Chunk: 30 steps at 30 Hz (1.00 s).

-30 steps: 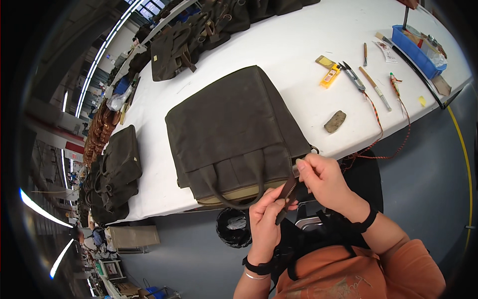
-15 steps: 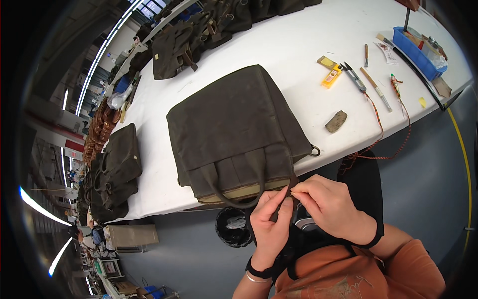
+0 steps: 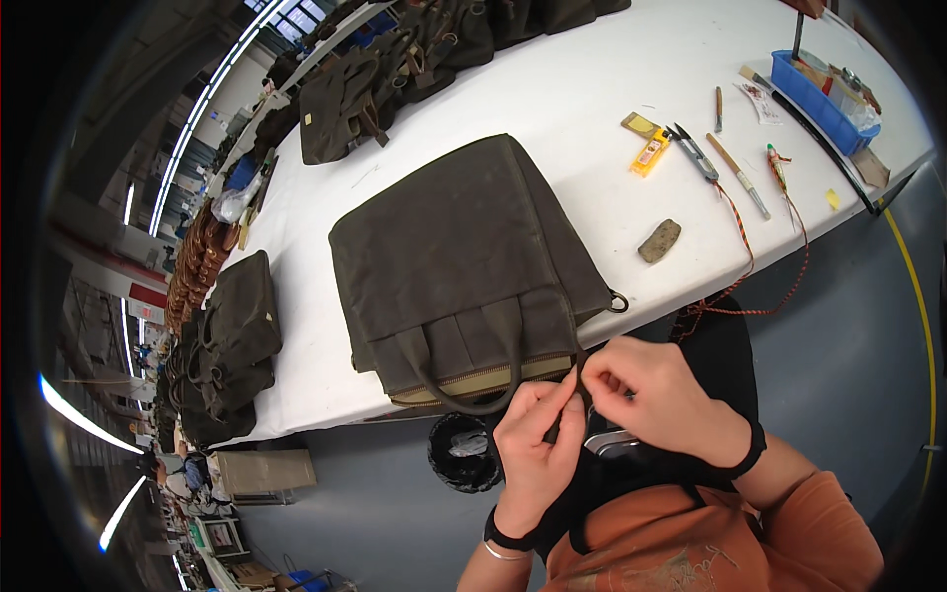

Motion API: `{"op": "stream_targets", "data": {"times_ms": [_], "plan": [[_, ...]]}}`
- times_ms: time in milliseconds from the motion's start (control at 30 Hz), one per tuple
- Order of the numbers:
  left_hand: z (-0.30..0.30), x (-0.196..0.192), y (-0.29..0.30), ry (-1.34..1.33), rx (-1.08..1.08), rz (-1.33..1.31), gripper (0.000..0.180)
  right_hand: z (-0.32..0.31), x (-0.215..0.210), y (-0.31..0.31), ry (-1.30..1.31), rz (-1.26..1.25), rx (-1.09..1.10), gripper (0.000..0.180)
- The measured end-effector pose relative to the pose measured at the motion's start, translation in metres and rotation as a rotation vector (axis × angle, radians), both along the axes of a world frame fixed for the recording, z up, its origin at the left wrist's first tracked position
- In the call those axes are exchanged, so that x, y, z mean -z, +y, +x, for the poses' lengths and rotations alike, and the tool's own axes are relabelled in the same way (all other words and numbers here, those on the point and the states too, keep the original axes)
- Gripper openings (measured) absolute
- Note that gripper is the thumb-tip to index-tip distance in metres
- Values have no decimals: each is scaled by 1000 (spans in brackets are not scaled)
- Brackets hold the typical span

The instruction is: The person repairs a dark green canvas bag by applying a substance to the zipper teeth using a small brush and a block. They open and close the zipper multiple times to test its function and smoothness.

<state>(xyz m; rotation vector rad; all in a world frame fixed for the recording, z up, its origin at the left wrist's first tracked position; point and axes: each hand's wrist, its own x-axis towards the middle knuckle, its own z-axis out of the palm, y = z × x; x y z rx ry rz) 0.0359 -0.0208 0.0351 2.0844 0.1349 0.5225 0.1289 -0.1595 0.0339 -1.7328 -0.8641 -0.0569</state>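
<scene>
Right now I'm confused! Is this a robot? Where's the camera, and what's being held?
No robot here, just a person's bare left hand and right hand. Every picture comes from a camera on that person's head, looking down; its wide lens bends straight edges. On the white table lies a big dark bag with a looped handle. To its right are a brownish block, grey snips and a blue tray. The left hand pinches a dark strip at the bag's edge. The right hand curls close beside it; I can't tell whether it holds anything.
</scene>
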Motion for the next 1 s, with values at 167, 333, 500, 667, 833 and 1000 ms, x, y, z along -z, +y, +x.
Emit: {"op": "stream_targets", "data": {"times_ms": [167, 333, 500, 667, 833, 1000], "plan": [[1, 11, 3, 98, -25, -644, 29, 8, 12, -6, 510, 132, 64, 6], [2, 11, 2, 132, -9, -770, 31, 5, 9, 10, 427, 158, -10, 9], [1, 8, 5, 144, 2, -773, 31, 11, 19, 12, 284, 84, 104, 5], [-1, 9, 6, 148, -5, -794, 28, -5, 12, 2, 296, 97, 76, 6], [2, 9, -1, 97, -15, -528, 24, -18, 8, -1, 206, 123, 79, 9], [1, 8, -2, -22, -32, -95, 24, -19, 4, -1, 24, 21, 122, 10]]}}
